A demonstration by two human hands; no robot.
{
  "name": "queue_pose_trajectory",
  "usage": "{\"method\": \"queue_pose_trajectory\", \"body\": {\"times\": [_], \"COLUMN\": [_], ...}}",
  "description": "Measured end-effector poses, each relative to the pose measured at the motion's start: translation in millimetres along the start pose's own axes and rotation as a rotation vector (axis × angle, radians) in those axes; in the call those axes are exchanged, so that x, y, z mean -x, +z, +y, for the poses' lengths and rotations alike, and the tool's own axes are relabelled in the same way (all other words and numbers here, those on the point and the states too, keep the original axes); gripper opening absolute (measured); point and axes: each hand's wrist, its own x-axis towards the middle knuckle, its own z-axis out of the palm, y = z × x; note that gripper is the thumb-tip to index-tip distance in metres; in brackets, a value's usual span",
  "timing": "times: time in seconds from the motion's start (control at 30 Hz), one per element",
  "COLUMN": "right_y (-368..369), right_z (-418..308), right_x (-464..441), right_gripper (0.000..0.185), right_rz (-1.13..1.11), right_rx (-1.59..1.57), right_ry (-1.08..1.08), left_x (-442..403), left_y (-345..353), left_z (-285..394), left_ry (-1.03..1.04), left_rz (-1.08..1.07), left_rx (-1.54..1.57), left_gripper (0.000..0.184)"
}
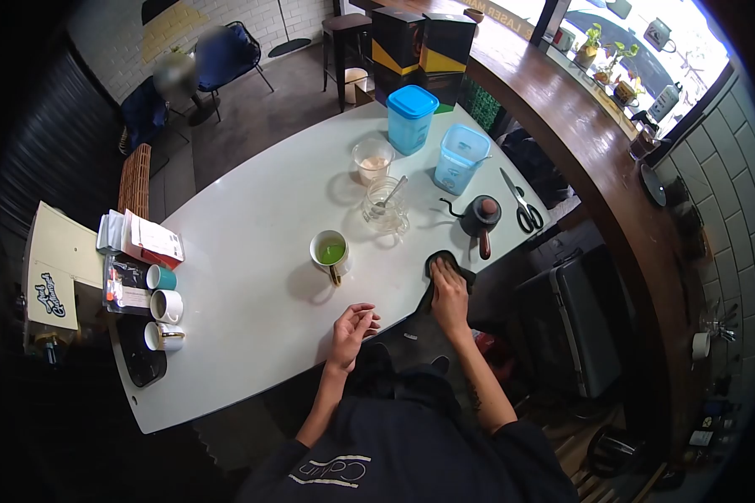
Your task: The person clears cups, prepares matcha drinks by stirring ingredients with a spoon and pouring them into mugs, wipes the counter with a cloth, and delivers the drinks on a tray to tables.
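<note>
My right hand [450, 295] presses down on a dark cloth [438, 261] at the table's near edge, fingers over the fabric. Just above the near edge, my left hand [354, 334] has loosely bent fingers and nothing visible in it. Beyond it stands a white mug [328, 251] with green liquid inside and a gold handle. Behind the mug are a clear glass jug [384, 214] with a spoon in it and a clear plastic cup [372, 161] holding something pale. A small dark gooseneck kettle [479, 220] with a wooden handle stands beyond the cloth.
Black scissors [523, 205] lie at the right edge of the white table [243, 277]. Two blue plastic containers, one lidded [410, 121] and one open [460, 159], stand at the back. Several mugs [167, 307], a dark tray [137, 352] and papers [153, 240] are on the left.
</note>
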Motion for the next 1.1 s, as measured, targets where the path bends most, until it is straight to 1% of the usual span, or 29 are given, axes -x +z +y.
{"method": "queue_pose_trajectory", "body": {"times": [0.1,0.17,0.2,0.23,0.3,0.33,0.37,0.43,0.47,0.5,0.57,0.63,0.67,0.77,0.83,0.87,0.9,0.93,0.97,1.03,1.1], "right_y": [-5.9,-15.9,-22.0,-27.3,-37.5,-42.3,-49.8,-70.9,-80.7,-93.9,-126.7,-172.6,-191.2,-258.8,-291.9,-306.2,-314.1,-321.2,-326.8,-313.4,-296.9], "right_z": [-10.4,-15.3,-17.0,-15.6,-10.0,-5.4,0.6,17.3,29.7,44.3,71.7,95.1,109.7,144.2,168.3,174.4,184.5,194.1,201.8,240.2,257.5], "right_x": [14.5,23.8,27.6,33.1,46.4,52.6,61.0,83.1,96.8,111.5,136.0,153.1,162.1,182.5,195.0,197.7,199.7,201.5,206.5,229.0,242.9], "right_gripper": [0.034,0.037,0.038,0.038,0.035,0.030,0.030,0.025,0.023,0.023,0.022,0.021,0.020,0.018,0.021,0.023,0.023,0.024,0.025,0.037,0.047], "right_rz": [0.057,-0.045,-0.018,-0.011,-0.056,-0.039,-0.026,-0.008,0.036,0.059,0.124,0.212,0.334,0.511,0.675,0.758,0.786,0.804,0.817,0.725,0.515], "right_rx": [-0.066,-0.124,-0.156,-0.150,-0.397,-0.466,-0.458,-0.429,-0.485,-0.472,-0.346,-0.439,-0.438,-0.335,-0.379,-0.457,-0.449,-0.449,-0.447,-0.506,-0.396], "right_ry": [0.012,0.010,-0.029,-0.019,0.058,0.151,0.164,0.394,0.446,0.468,0.584,0.761,0.761,0.835,0.806,0.836,0.850,0.771,0.690,0.748,1.044], "left_x": [-1.3,-2.1,-3.4,-4.4,-7.5,-9.1,-10.1,-14.5,-17.5,-19.9,-23.4,-27.6,-29.4,-33.8,-31.4,-30.5,-29.8,-28.1,-25.2,-18.8,-14.5], "left_y": [3.1,6.2,8.6,11.6,20.1,26.6,34.7,51.7,61.9,72.7,96.6,123.8,136.9,179.0,207.5,220.8,232.7,243.2,253.8,271.2,279.7], "left_z": [-1.8,-3.7,-4.2,-4.9,-6.7,-7.0,-6.9,-10.3,-13.5,-16.9,-21.0,-28.7,-33.7,-47.7,-53.2,-57.3,-61.5,-65.4,-68.4,-75.2,-83.4], "left_ry": [-0.008,-0.015,-0.015,-0.019,-0.015,-0.019,-0.024,-0.039,-0.051,-0.064,-0.092,-0.119,-0.129,-0.151,-0.152,-0.169,-0.174,-0.192,-0.210,-0.230,-0.237], "left_rz": [-0.005,-0.014,-0.017,-0.030,-0.056,-0.073,-0.083,-0.119,-0.145,-0.174,-0.253,-0.338,-0.359,-0.434,-0.447,-0.451,-0.479,-0.492,-0.500,-0.514,-0.521], "left_rx": [-0.010,-0.014,-0.015,-0.018,-0.019,-0.023,-0.024,-0.031,-0.039,-0.049,-0.089,-0.124,-0.150,-0.194,-0.151,-0.165,-0.179,-0.184,-0.187,-0.195,-0.208], "left_gripper": [0.020,0.020,0.020,0.020,0.020,0.020,0.020,0.020,0.020,0.020,0.021,0.022,0.022,0.023,0.020,0.021,0.021,0.021,0.021,0.021,0.021]}}
